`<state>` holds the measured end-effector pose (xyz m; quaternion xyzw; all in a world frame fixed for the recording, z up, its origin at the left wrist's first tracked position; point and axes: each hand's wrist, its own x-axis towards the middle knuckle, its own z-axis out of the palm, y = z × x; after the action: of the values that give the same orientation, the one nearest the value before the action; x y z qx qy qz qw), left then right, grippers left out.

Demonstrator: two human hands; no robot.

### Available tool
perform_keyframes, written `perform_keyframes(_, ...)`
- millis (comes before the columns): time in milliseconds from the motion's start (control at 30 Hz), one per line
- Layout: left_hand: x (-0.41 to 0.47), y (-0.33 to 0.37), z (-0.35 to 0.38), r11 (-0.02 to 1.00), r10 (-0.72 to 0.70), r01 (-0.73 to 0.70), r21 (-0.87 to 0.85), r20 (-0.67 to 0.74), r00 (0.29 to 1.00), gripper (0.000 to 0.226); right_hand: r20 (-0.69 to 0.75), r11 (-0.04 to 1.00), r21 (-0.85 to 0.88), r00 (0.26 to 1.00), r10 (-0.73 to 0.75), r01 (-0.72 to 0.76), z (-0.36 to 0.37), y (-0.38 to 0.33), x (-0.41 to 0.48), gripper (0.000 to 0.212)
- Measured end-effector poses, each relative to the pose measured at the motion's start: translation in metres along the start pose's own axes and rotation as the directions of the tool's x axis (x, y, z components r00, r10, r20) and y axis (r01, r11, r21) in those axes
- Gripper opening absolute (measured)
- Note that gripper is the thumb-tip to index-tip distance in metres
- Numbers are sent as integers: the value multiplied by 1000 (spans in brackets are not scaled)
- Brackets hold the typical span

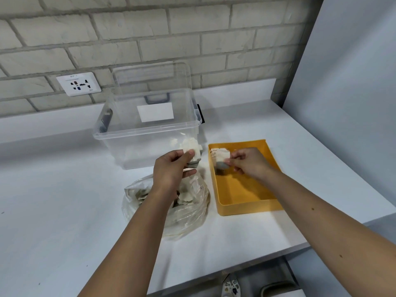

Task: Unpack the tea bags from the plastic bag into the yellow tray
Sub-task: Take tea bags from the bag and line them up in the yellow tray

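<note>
A clear plastic bag point(188, 213) with several pale tea bags lies on the white counter, left of the yellow tray point(246, 205). My left hand point(171, 168) hovers above the bag's mouth and grips a bunch of tea bags point(192, 150). My right hand point(248, 161) is over the tray's far left corner, pinching another small stack of tea bags point(219, 156) just above the tray floor. The tray floor near me is bare.
A clear storage box point(147, 133) with its lid leaning on the brick wall stands behind the bag. A wall socket point(78, 83) sits at the back left. A white panel point(353, 82) rises at the right. The counter's front edge point(235, 269) runs below my arms.
</note>
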<state>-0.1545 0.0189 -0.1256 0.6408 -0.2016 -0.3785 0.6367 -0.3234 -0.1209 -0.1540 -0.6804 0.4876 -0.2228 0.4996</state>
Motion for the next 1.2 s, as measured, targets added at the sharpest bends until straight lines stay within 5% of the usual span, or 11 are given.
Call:
perform_keyframes(167, 2, -4, 1, 999, -31, 32, 40, -14, 999, 13, 53, 985, -170, 998, 19, -9, 14, 13, 14, 12)
perform_keyframes(433, 3, -3, 1, 999, -18, 18, 43, 8, 1000, 9, 33, 977, -214, 999, 19, -11, 22, 16, 24, 19)
perform_keyframes(600, 3, -2, 3, 999, -10, 9, 34, 23, 1000, 7, -117, 998, -38, 991, -64, 60, 13, -2, 11, 19)
perform_keyframes(733, 2, -1, 9, 999, -12, 10, 37, 57, 998, 11, -14, 959, 223, 984, -178, 177, 12, -35, -18, 19)
perform_keyframes(933, -5, 2, 18, 999, -39, 35, 29, 140, 989, 13, -49, 936, 120, 944, -327, 330, 14, -49, -27, 11)
perform_keyframes(1200, -4, 4, 10, 999, -43, 43, -3, 104, 994, 12, -233, 970, 196, 968, -98, 145, -22, -28, -7, 16)
